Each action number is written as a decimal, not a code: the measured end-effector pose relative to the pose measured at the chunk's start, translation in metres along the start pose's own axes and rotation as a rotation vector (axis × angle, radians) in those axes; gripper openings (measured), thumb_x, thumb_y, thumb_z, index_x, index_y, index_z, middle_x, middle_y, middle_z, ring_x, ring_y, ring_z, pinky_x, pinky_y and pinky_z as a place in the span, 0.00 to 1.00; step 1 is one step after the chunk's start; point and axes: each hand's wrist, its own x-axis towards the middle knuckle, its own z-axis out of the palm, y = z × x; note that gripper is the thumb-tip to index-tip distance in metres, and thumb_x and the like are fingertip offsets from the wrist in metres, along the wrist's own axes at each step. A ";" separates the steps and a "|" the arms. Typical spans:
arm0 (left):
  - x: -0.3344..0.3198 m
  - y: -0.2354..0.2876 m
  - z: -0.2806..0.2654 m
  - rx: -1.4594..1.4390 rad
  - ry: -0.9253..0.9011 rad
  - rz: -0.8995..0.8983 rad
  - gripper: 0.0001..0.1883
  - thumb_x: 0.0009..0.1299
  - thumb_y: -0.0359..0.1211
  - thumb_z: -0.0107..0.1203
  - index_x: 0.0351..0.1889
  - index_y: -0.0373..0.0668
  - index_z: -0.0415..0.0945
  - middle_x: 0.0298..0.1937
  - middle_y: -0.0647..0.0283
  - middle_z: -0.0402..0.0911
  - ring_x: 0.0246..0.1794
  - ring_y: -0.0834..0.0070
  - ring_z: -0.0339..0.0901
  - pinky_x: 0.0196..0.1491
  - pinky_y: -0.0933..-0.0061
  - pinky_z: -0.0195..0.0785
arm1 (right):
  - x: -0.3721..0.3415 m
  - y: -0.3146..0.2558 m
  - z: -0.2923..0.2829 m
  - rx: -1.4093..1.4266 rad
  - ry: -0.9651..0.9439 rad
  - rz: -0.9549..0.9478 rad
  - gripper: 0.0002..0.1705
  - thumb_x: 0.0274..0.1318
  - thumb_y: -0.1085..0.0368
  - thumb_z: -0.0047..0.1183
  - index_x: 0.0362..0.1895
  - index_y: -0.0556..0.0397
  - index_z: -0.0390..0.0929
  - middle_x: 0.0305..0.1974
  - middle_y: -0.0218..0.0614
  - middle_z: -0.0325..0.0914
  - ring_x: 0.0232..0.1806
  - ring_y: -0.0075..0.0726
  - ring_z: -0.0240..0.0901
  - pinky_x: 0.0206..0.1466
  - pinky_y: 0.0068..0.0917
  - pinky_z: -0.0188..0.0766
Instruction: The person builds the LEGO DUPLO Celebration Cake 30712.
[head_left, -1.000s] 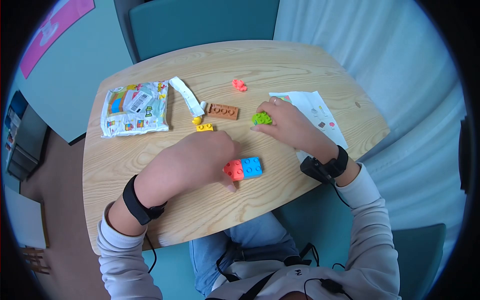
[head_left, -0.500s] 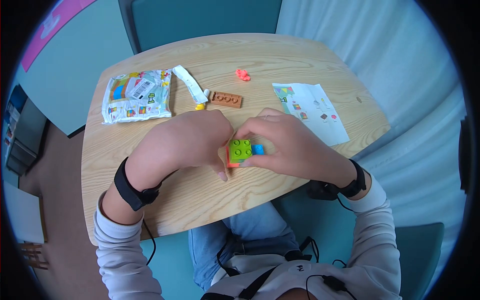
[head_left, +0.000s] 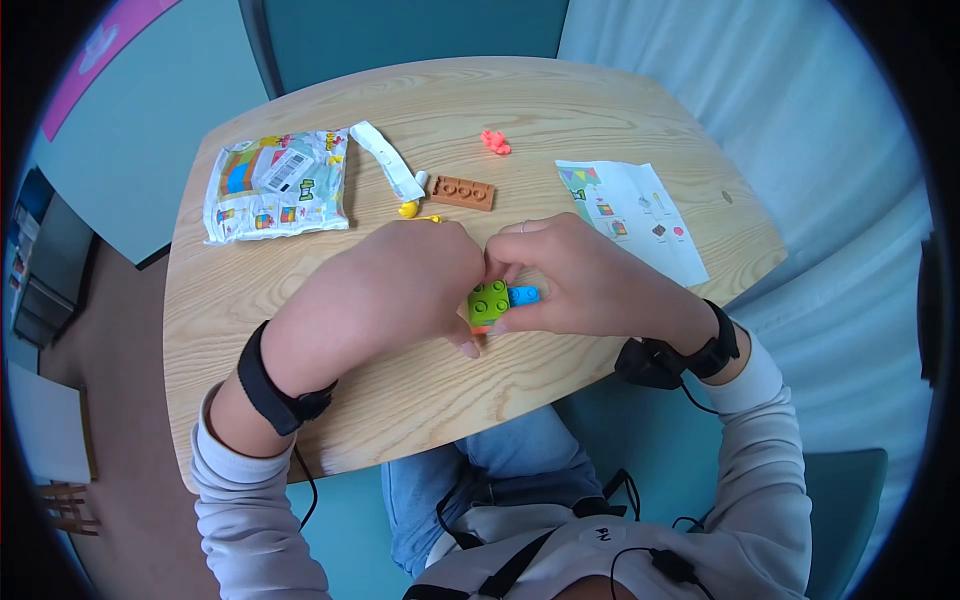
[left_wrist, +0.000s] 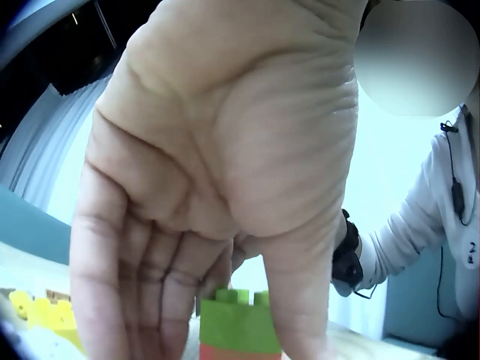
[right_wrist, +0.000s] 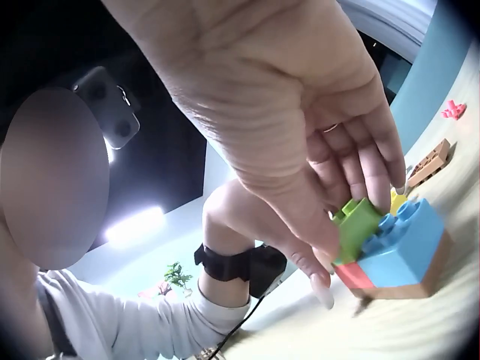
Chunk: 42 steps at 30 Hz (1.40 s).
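A green brick (head_left: 489, 302) with studs sits on the red brick (right_wrist: 352, 275). A blue brick (head_left: 523, 295) stands beside the red one, and brown (right_wrist: 420, 289) shows beneath both. My right hand (head_left: 585, 280) pinches the green brick between thumb and fingers. My left hand (head_left: 385, 285) is round the stack from the other side and holds the red brick, its thumb (left_wrist: 300, 300) along the near side. The left fingertips are hidden in the head view. A yellow brick (left_wrist: 56, 315) lies beyond the left hand.
A brown plate (head_left: 463, 193), a small yellow piece (head_left: 408, 209) and a white strip (head_left: 387, 160) lie behind the hands. Farther back is a coral flower piece (head_left: 495, 142). A printed bag (head_left: 278, 188) lies left; a printed sheet (head_left: 640, 220) lies right.
My right hand has carried the green brick left from beside the sheet onto the red brick. My left hand has stayed by the red brick, and the head view has shifted a little.
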 end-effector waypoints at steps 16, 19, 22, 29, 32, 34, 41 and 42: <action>0.032 -0.015 0.018 -0.257 0.057 0.094 0.18 0.50 0.39 0.75 0.28 0.36 0.79 0.25 0.57 0.82 0.26 0.63 0.81 0.31 0.69 0.70 | -0.021 0.001 -0.011 0.003 -0.072 0.296 0.20 0.53 0.62 0.64 0.47 0.62 0.80 0.37 0.45 0.84 0.39 0.33 0.83 0.44 0.26 0.79; 0.032 -0.017 0.020 -0.242 0.064 0.107 0.19 0.51 0.39 0.75 0.30 0.36 0.80 0.26 0.56 0.83 0.26 0.64 0.81 0.31 0.70 0.71 | -0.018 -0.005 -0.013 0.020 -0.122 0.347 0.19 0.53 0.62 0.63 0.47 0.62 0.81 0.38 0.46 0.84 0.40 0.34 0.83 0.47 0.25 0.79; 0.032 -0.016 0.021 -0.268 0.067 0.125 0.19 0.51 0.38 0.74 0.32 0.35 0.80 0.25 0.56 0.82 0.26 0.65 0.80 0.31 0.70 0.70 | -0.016 -0.010 -0.014 -0.106 -0.125 0.344 0.18 0.54 0.63 0.62 0.46 0.62 0.81 0.36 0.46 0.84 0.38 0.37 0.83 0.47 0.26 0.78; 0.032 -0.019 0.025 -0.279 0.054 0.132 0.19 0.51 0.36 0.74 0.32 0.34 0.79 0.25 0.55 0.81 0.26 0.66 0.79 0.32 0.71 0.70 | -0.015 -0.014 -0.011 -0.219 -0.138 0.298 0.17 0.55 0.60 0.61 0.44 0.60 0.81 0.27 0.49 0.80 0.28 0.46 0.79 0.33 0.34 0.73; 0.031 -0.018 0.026 -0.267 0.050 0.125 0.19 0.50 0.35 0.74 0.31 0.33 0.78 0.25 0.55 0.81 0.26 0.65 0.79 0.33 0.70 0.70 | -0.019 -0.015 -0.004 -0.381 -0.114 0.238 0.19 0.54 0.57 0.61 0.42 0.59 0.82 0.24 0.49 0.77 0.24 0.47 0.76 0.30 0.37 0.69; 0.033 -0.018 0.025 -0.266 0.062 0.142 0.19 0.50 0.34 0.74 0.31 0.33 0.78 0.25 0.55 0.81 0.26 0.65 0.79 0.33 0.70 0.70 | -0.019 -0.017 -0.005 -0.392 -0.096 0.147 0.19 0.52 0.55 0.62 0.42 0.58 0.82 0.21 0.48 0.76 0.23 0.47 0.75 0.29 0.38 0.68; 0.033 -0.019 0.025 -0.332 0.002 0.110 0.20 0.50 0.35 0.75 0.36 0.34 0.79 0.26 0.56 0.82 0.26 0.68 0.80 0.34 0.72 0.72 | -0.008 -0.012 -0.016 -0.359 -0.171 0.200 0.22 0.51 0.54 0.64 0.44 0.58 0.82 0.24 0.49 0.78 0.26 0.47 0.77 0.31 0.37 0.68; 0.033 -0.020 0.026 -0.353 -0.004 0.116 0.21 0.50 0.35 0.75 0.37 0.34 0.79 0.27 0.56 0.82 0.27 0.69 0.80 0.35 0.73 0.72 | -0.009 -0.011 -0.019 -0.260 -0.181 0.253 0.23 0.51 0.55 0.64 0.46 0.58 0.82 0.25 0.48 0.79 0.27 0.47 0.77 0.34 0.35 0.70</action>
